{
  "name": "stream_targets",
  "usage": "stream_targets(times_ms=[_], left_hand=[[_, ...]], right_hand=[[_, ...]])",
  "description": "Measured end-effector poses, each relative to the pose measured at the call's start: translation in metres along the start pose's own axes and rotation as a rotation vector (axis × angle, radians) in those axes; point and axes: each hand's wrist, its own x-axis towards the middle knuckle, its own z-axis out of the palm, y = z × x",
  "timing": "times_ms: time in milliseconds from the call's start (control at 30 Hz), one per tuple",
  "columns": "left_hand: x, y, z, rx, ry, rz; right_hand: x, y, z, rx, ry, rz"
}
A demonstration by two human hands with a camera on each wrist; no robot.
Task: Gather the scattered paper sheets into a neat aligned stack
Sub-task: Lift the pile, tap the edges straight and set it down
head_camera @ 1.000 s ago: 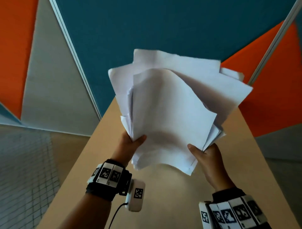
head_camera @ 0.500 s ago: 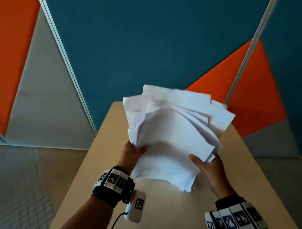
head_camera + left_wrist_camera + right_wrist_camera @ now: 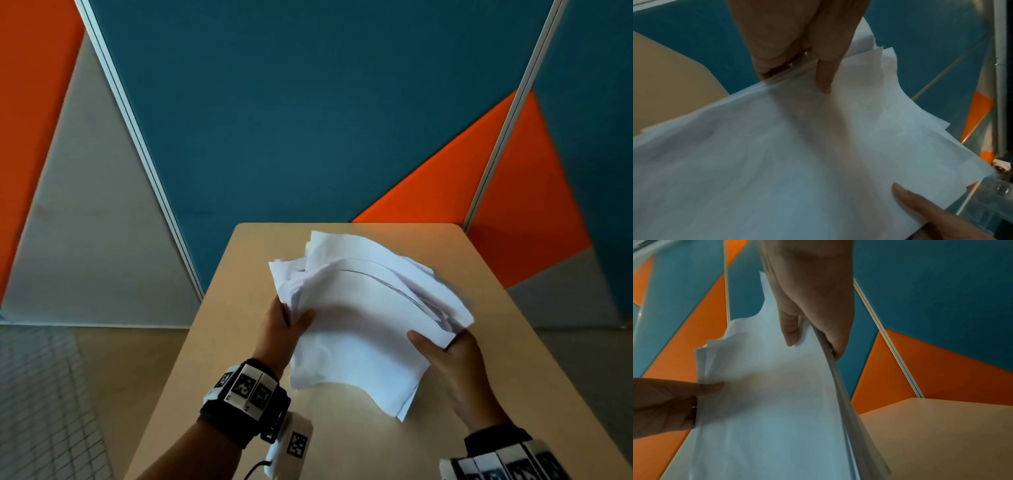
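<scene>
A loose bundle of white paper sheets (image 3: 363, 322) is held tilted above the beige table (image 3: 212, 342), its edges fanned and uneven. My left hand (image 3: 284, 329) grips the bundle's left edge, thumb on top and fingers underneath. My right hand (image 3: 442, 349) grips the right edge the same way. In the left wrist view the thumb presses on the top sheet of the paper sheets (image 3: 797, 154), with my left hand (image 3: 809, 71) pinching the edge. In the right wrist view my right hand (image 3: 813, 344) pinches the paper sheets (image 3: 766, 394) along their edge.
The table's rounded far edge (image 3: 342, 224) meets a wall of teal, orange and grey panels (image 3: 308, 120). Tiled floor (image 3: 41, 394) lies to the left of the table. A white tagged device with a cable (image 3: 294, 442) hangs under my left wrist.
Both hands have lowered the bundle from chest height towards the table, and the sheets now lie flatter. The head view has tilted so more wall shows.
</scene>
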Motion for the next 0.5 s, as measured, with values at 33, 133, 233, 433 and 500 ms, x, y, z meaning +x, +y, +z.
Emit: stream_targets(times_ms=[33,133,233,433,500], left_hand=[[0.002,-0.004,0.0,0.0,-0.01,0.006],[-0.003,0.019,0.001,-0.036,-0.042,0.052],[-0.006,0.039,0.001,-0.099,-0.05,0.092],[-0.003,0.026,-0.003,-0.078,-0.009,0.068],[-0.002,0.024,-0.002,-0.075,-0.01,0.079]], right_hand=[[0.001,0.004,0.0,-0.007,-0.004,0.011],[-0.002,-0.003,0.004,-0.015,0.001,0.007],[-0.003,-0.014,0.003,-0.014,0.038,-0.042],[-0.004,-0.002,0.001,0.012,0.017,-0.071],[-0.007,-0.003,0.004,0.023,0.018,-0.06]])
